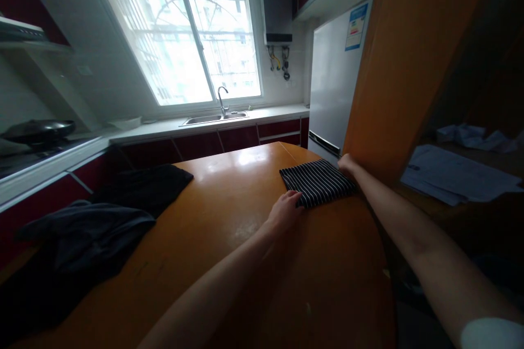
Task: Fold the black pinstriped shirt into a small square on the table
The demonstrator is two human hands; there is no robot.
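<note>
A folded black cloth with thin white stripes [321,181] lies flat at the right side of the wooden table [229,202]. My left hand [285,208] has its fingers closed on the cloth's near left corner. At the far right corner of the cloth, my right hand [347,164] is closed on the edge, its fingertips partly hidden. Dark garments [98,232] lie crumpled along the table's left edge, away from both hands.
A silver fridge [335,82] and an orange wooden panel [393,65] stand behind my right hand. Papers [458,174] lie on a surface to the right. A counter with a sink [207,119] runs below the window; a wok [39,130] sits on the stove at left.
</note>
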